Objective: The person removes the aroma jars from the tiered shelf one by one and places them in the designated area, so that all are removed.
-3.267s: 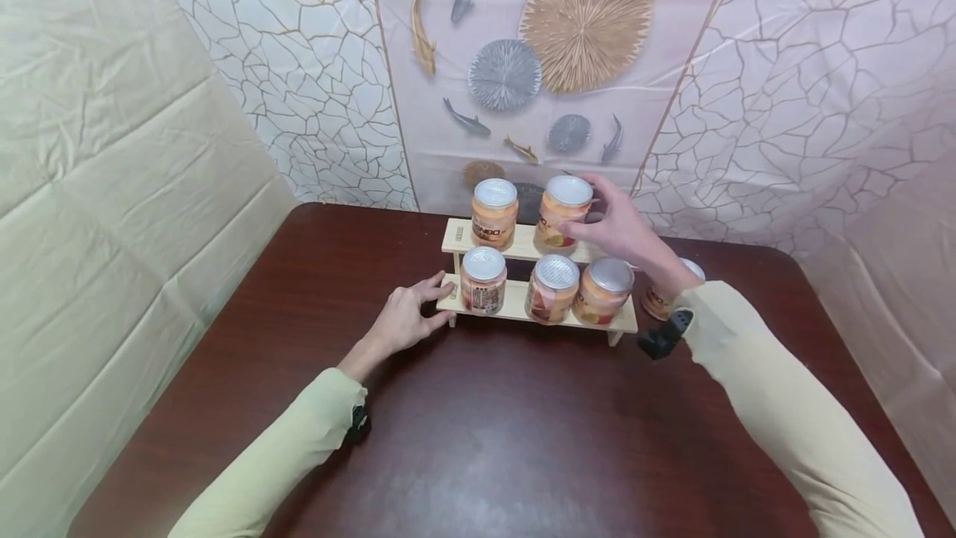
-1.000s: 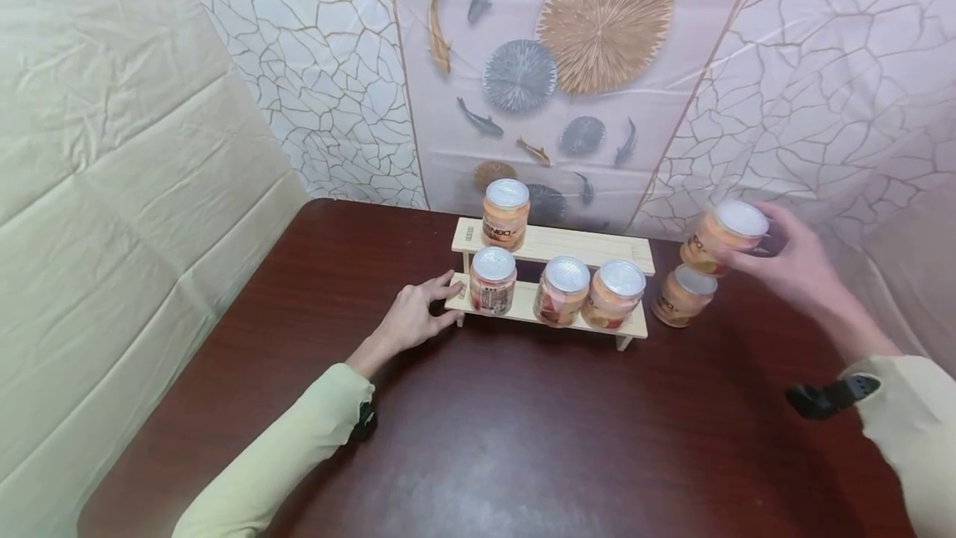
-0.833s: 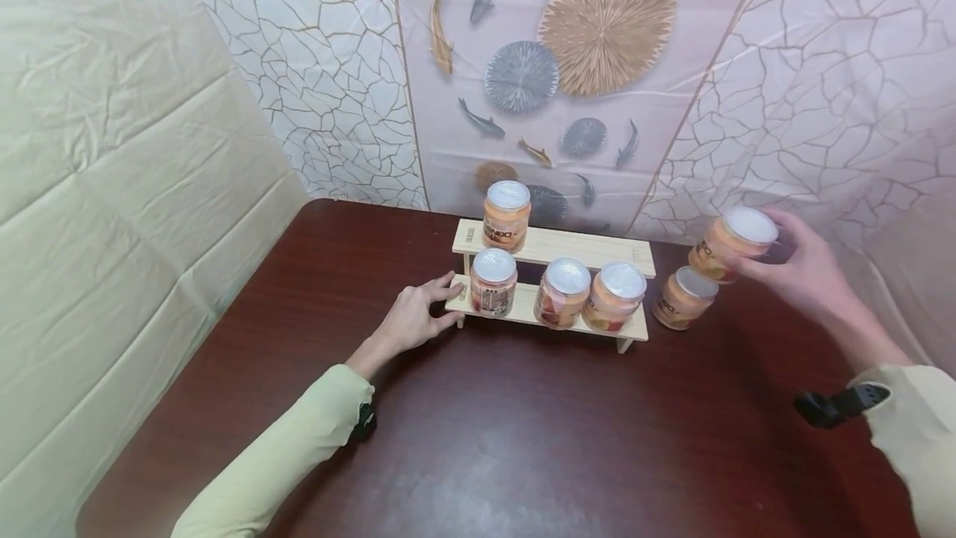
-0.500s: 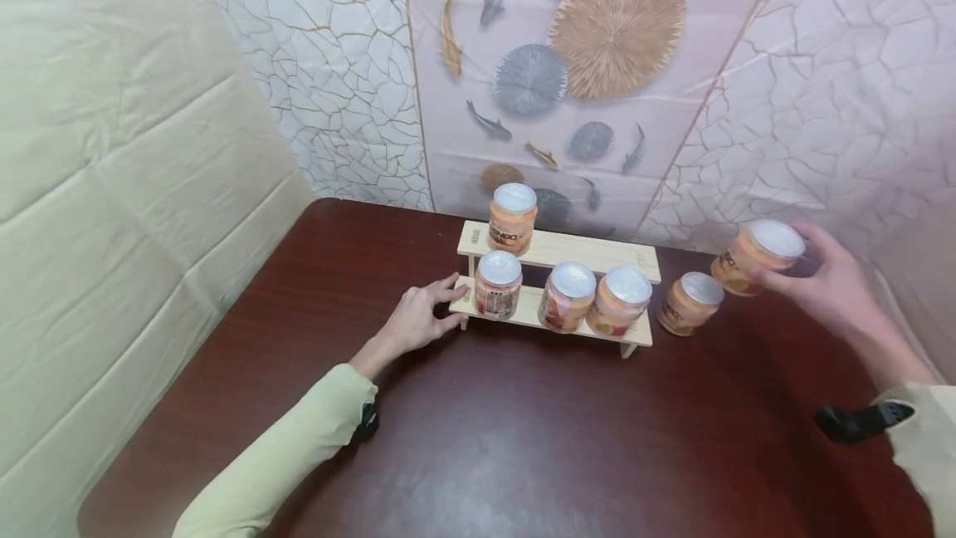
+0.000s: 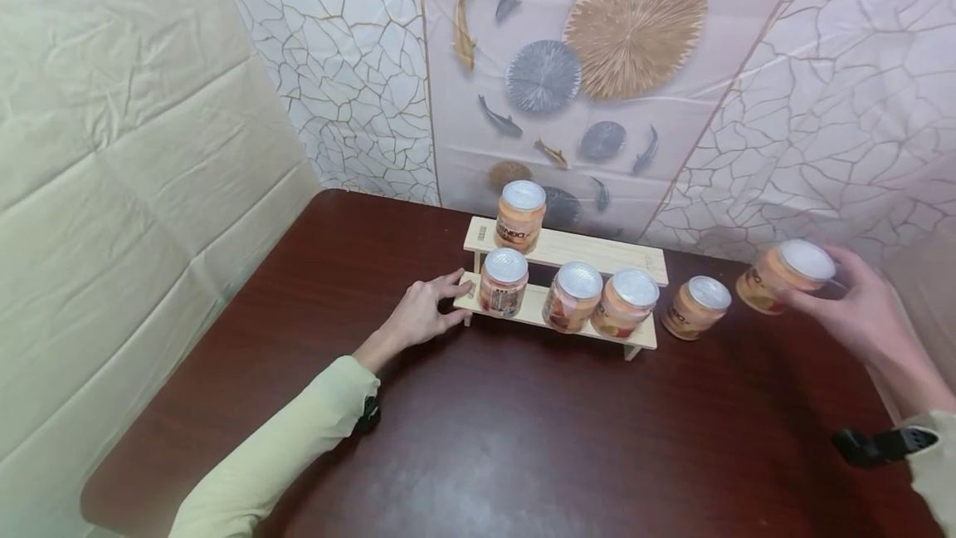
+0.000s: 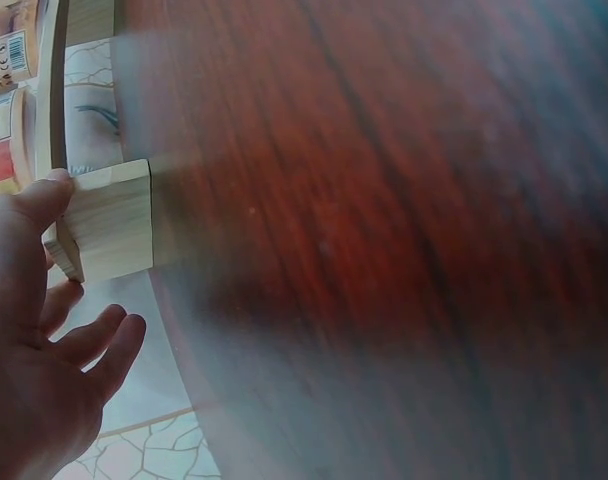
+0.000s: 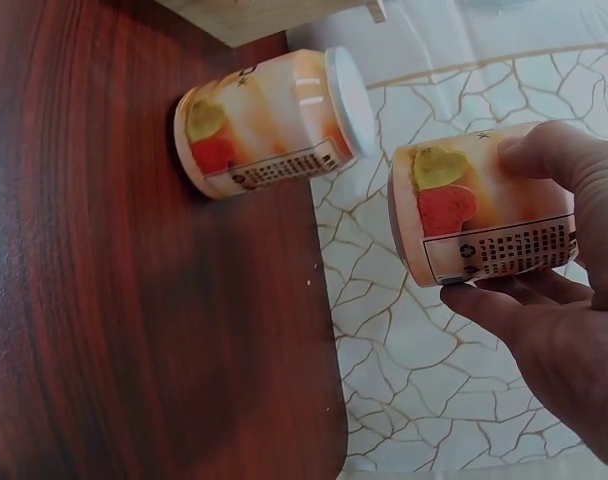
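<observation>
My right hand [image 5: 859, 301] grips an orange-labelled can [image 5: 780, 276] with a silvery lid, thumb on one side and fingers on the other. In the right wrist view that can [image 7: 484, 205] looks lifted off the table, a short gap from a like can [image 7: 259, 125] standing beside the rack. My left hand [image 5: 421, 312] pinches the left end of the lower tier of a two-tier wooden rack [image 5: 597, 254]; the left wrist view has the thumb [image 6: 49, 195] on the board's edge. One can [image 5: 520, 217] stands on the upper tier, three cans, among them the left one [image 5: 504, 285], on the lower.
The dark red-brown table [image 5: 523, 430] has rounded back corners. A patterned cloth [image 5: 635, 131] hangs right behind it, and a pale cloth [image 5: 149, 148] hangs along the left side. The standing can [image 5: 695, 308] is close to the rack's right end.
My right hand has taken the right can off the upper tier and carried it right, past the standing can, and lower. The left hand has stayed on the rack. The head view has shifted slightly.
</observation>
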Available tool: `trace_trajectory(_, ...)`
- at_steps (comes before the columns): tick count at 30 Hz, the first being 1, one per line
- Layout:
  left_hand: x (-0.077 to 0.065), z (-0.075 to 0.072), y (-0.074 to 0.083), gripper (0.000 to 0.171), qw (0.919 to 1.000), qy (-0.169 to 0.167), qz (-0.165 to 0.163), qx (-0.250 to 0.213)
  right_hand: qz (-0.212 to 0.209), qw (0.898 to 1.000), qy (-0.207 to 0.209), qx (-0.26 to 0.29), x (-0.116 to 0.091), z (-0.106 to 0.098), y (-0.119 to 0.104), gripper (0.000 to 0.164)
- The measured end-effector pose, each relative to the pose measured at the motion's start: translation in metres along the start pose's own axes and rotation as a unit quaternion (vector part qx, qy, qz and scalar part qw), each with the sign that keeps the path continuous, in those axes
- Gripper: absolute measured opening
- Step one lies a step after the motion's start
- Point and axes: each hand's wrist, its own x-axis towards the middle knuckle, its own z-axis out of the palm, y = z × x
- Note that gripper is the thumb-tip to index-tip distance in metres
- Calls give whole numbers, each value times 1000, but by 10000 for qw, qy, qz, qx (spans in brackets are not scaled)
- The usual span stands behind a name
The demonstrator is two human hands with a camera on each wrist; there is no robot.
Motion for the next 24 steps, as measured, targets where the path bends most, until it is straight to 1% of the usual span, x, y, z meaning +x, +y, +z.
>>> trace_trajectory(5,1,-1,0,47,10000,-39,-20,-6,47,9999,-37,-123,-4,1,5,76)
trace_trajectory(9,0,0,-1,47,10000,-32,-41,42,157,9998,-106,-58,-7,4,10,79)
trace_trajectory(11,0,0,-1,47,10000,-11,-34,38,183,9997,-165,83,-8,5,12,79)
trace_trajectory(16,0,0,0,48,10000,-5,-8,68,163,9995,-181,220,-11,10,17,77)
trace_trajectory(24,0,1,-1,47,10000,-11,-28,49,235,9991,-308,166,-16,17,24,77)
